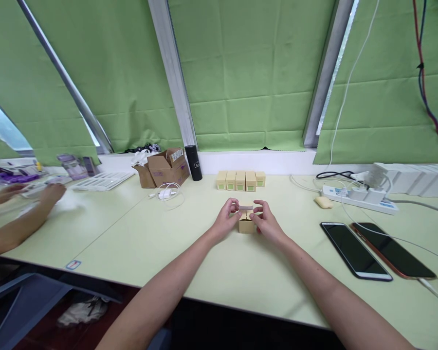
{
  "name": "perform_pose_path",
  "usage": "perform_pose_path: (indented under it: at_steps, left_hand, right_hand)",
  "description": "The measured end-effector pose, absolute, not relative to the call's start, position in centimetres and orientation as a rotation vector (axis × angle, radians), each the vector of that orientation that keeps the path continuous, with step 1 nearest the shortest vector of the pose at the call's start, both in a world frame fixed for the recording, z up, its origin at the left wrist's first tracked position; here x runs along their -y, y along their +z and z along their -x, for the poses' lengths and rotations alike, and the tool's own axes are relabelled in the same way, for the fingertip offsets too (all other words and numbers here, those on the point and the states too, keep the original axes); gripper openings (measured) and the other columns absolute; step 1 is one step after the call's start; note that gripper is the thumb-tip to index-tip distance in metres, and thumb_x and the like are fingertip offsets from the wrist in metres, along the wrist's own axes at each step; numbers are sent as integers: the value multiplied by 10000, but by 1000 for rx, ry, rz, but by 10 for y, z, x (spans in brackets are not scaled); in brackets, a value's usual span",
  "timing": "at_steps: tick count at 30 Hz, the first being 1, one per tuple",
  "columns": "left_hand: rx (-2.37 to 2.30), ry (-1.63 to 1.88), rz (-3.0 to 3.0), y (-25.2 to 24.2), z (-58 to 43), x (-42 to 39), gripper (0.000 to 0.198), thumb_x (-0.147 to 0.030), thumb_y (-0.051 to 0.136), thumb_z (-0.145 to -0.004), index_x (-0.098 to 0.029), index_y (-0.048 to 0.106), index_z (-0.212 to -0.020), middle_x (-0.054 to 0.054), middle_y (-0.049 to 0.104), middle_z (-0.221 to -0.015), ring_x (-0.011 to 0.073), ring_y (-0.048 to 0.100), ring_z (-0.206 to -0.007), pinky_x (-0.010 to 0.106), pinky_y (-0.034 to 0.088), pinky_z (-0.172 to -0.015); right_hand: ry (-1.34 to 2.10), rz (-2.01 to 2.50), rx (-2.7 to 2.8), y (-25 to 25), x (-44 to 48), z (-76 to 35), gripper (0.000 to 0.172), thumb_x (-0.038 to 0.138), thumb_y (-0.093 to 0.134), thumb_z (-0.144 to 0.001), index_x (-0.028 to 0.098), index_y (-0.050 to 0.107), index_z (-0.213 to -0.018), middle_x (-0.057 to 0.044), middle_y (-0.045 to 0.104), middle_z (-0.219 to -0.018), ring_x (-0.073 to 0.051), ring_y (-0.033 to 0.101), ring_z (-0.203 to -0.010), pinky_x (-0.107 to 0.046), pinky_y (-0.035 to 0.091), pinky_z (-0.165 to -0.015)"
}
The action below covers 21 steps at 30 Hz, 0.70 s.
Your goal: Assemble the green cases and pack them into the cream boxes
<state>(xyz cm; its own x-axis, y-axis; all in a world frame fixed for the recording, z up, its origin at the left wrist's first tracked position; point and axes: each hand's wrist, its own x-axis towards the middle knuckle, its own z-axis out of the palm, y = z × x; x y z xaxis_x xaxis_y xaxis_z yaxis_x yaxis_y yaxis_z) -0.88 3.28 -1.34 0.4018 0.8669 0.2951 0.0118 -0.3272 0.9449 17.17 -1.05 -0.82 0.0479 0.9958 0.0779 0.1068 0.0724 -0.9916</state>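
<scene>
A small tan cardboard box [246,226] stands on the pale table in front of me, its top flaps raised. My left hand [227,218] closes on the box's left side, thumb at the top edge. On the right side, my right hand [266,219] has its thumb against the box and its fingers curled behind it. A thin whitish strip [246,208] shows at the back of the box, between my fingertips. Behind my hands, several similar tan boxes [241,181] with green labels stand in a row.
Right: two phones [355,250] [392,248], a power strip [359,198], cables and a small beige case [323,202]. Behind left: an open brown carton [168,170], a black bottle [193,163] and a white charger [165,194]. Another person's hands [53,193] work at far left.
</scene>
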Motion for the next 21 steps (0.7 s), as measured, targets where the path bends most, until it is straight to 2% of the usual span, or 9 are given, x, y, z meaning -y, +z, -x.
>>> perform_pose_path:
  at_steps: [6, 10, 15, 21]
  left_hand:
    - [-770, 1105, -1671, -13, 8, -33, 234, -319, 675, -882, -219, 499, -1000, 12, 617, -932, 166, 588, -912, 283, 426, -841]
    - [-776, 1099, -1668, -12, 7, -33, 205, -314, 664, -892, -212, 509, -979, 20, 623, -936, 170, 599, -926, 286, 440, -842]
    - [-779, 1108, -1648, -12, 7, -32, 182, -256, 670, -868, -206, 523, -963, 17, 629, -951, 164, 608, -945, 279, 453, -853]
    - [-778, 1102, -1616, -12, 7, -33, 228, -278, 722, -833, -202, 539, -945, 23, 649, -970, 165, 609, -926, 288, 455, -859]
  right_hand:
    - [909, 1251, 1312, -13, 9, -173, 546, 467, 655, -766, 253, 508, -1246, -39, 560, -1083, -173, 569, -772, -290, 475, -588]
    - [716, 1212, 1364, -13, 9, -176, 369, 413, 611, -824, 234, 593, -1146, -38, 592, -1044, -173, 565, -769, -324, 486, -698]
    - [572, 1106, 1418, -7, 17, -180, 234, 400, 563, -918, 230, 650, -1054, -37, 592, -919, -189, 541, -779, -307, 454, -659]
    - [472, 1080, 1506, -3, 22, -176, 161, 395, 589, -911, 250, 658, -923, -41, 585, -841, -205, 554, -754, -329, 452, -638]
